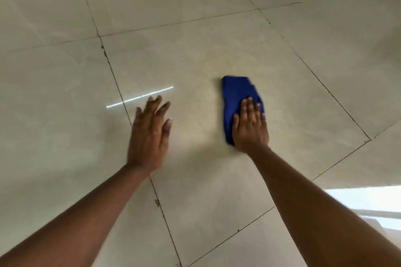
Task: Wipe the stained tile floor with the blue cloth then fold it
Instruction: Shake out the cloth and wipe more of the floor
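Note:
The blue cloth [237,95] lies bunched on a beige floor tile [195,60], right of centre. My right hand [249,124] presses flat on the cloth's near half, fingers together and pointing away from me. The far end of the cloth sticks out beyond my fingertips. My left hand [149,134] hovers or rests over the same tile to the left, fingers spread, holding nothing. No distinct stain shows on the tile near the cloth.
Dark grout lines [115,80] cross the floor, with small dark specks along the left one. A thin bright light reflection [138,97] lies just beyond my left fingertips. A bright patch [368,201] glares at the lower right.

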